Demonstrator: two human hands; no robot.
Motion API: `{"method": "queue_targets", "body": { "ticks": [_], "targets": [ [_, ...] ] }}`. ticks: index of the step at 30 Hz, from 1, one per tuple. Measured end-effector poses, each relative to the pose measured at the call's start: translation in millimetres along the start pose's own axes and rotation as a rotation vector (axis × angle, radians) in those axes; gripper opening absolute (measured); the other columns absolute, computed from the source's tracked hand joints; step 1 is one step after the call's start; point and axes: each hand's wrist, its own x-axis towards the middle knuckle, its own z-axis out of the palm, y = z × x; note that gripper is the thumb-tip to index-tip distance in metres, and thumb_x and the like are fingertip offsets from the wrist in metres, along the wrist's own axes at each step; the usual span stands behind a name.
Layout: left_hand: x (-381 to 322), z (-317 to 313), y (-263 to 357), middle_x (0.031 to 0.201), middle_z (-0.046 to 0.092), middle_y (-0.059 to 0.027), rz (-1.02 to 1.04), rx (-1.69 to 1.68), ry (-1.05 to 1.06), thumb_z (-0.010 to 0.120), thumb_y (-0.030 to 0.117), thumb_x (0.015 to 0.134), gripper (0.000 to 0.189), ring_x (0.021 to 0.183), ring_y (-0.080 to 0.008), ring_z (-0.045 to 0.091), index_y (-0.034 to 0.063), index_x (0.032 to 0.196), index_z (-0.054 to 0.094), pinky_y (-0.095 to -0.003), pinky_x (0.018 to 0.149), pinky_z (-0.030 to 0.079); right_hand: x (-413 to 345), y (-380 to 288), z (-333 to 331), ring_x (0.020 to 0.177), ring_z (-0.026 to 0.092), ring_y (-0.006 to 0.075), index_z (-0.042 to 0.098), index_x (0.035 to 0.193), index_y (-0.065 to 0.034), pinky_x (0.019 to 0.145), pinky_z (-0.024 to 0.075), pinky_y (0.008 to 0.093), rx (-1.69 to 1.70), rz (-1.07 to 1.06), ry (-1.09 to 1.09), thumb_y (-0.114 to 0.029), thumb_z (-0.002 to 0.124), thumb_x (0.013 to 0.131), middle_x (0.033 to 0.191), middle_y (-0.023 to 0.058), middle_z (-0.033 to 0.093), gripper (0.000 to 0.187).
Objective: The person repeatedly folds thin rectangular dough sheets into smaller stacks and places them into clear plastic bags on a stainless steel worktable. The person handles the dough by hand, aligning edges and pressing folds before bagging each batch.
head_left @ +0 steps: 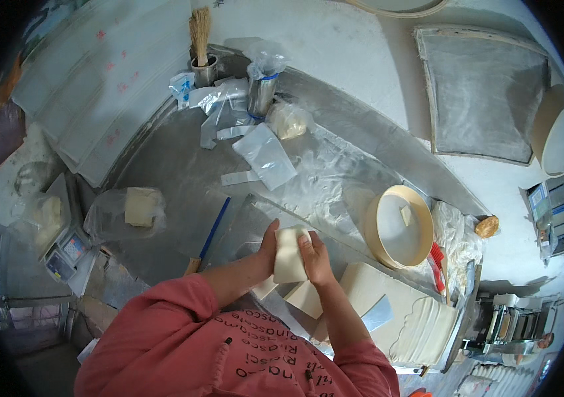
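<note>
Between my two hands I hold a pale stack of dough sheets point(290, 260) above the metal worktop. My left hand point(268, 248) grips its left edge. On the other side, my right hand point(317, 259) presses the stack with the thumb on its face. Below my right forearm lie cut dough pieces point(305, 299) and a wide folded sheet of dough point(379, 293). A bluish flat blade or scraper point(377, 313) rests on that sheet. Left of my left forearm is a long blue-edged knife point(215, 228) with a wooden handle.
A round sieve point(372, 233) stands at the right, near a red brush point(436, 268). Plastic bags point(267, 156) lie at the back beside a metal canister point(262, 94). At left are a bagged dough block point(140, 207) and a digital scale point(66, 253).
</note>
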Motion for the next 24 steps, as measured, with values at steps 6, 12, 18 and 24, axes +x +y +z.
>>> {"method": "queue_targets", "body": {
  "ticks": [6,12,18,24],
  "targets": [
    [9.1,-10.0,-9.6,0.111,0.055,-0.0113,0.003,0.031,0.006,0.023,0.071,0.078,0.074,0.101,-0.0292,0.053,0.0116,0.115,0.050,-0.0432,0.088,0.041,0.8,-12.0,-2.3,0.073,0.062,0.0325,0.042,0.097,-0.0037,0.063,0.0464,0.0401,-0.406,0.073,0.010,-0.029,0.051,0.084,0.082,0.0186,0.062,0.030],
    [23.3,-9.8,-24.5,0.115,0.050,-0.0156,0.149,-0.019,-0.012,0.026,0.065,0.083,0.071,0.097,-0.0305,0.055,0.0068,0.119,0.044,-0.0410,0.088,0.042,1.5,6.9,-8.7,0.075,0.060,0.0311,0.050,0.093,-0.0040,0.063,0.0453,0.0381,-0.600,0.004,-0.012,-0.030,0.055,0.084,0.083,0.0172,0.059,0.028],
    [31.2,-11.1,-22.1,0.117,0.045,-0.0106,0.302,0.329,0.519,0.033,0.066,0.081,0.072,0.108,-0.0247,0.044,0.0126,0.128,0.035,-0.0393,0.087,0.039,12.0,14.6,-8.8,0.080,0.060,0.0367,0.046,0.095,-0.0024,0.065,0.0467,0.0427,-0.981,0.079,0.065,-0.040,0.047,0.086,0.083,0.0203,0.061,0.038],
    [35.7,-35.2,-9.2,0.118,0.048,-0.0099,0.218,0.457,0.339,0.032,0.066,0.081,0.072,0.103,-0.0224,0.048,0.0096,0.125,0.040,-0.0377,0.087,0.039,7.0,22.2,-15.3,0.081,0.062,0.0335,0.052,0.101,-0.0026,0.069,0.0483,0.0382,-0.493,0.127,0.124,-0.038,0.047,0.086,0.092,0.0184,0.062,0.039]
  ]
}}
